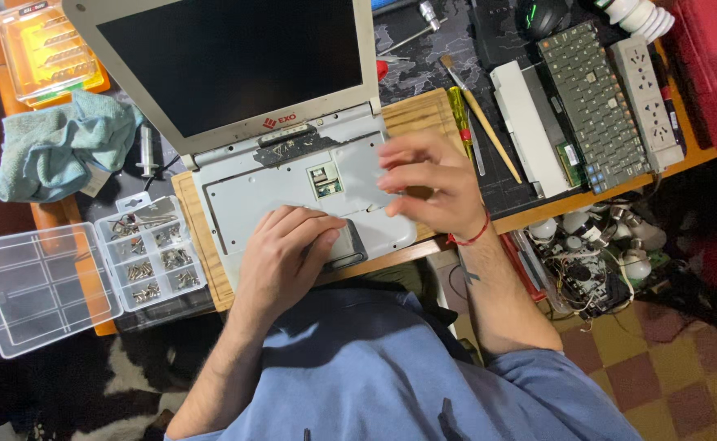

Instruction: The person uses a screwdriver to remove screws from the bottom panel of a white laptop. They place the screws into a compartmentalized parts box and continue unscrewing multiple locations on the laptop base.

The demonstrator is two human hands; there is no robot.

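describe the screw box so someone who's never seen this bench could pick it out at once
Start at the open grey laptop on the wooden board, where the left hand rests on the palm rest. Just left of the board sits a small clear plastic compartment box holding silver screws, its clear lid flipped open further left. Unlike the orange bit case at the top corner, it is colourless and open.

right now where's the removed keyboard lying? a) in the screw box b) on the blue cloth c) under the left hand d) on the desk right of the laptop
d: the keyboard lies on the desk to the right of the laptop, beside a white power strip.
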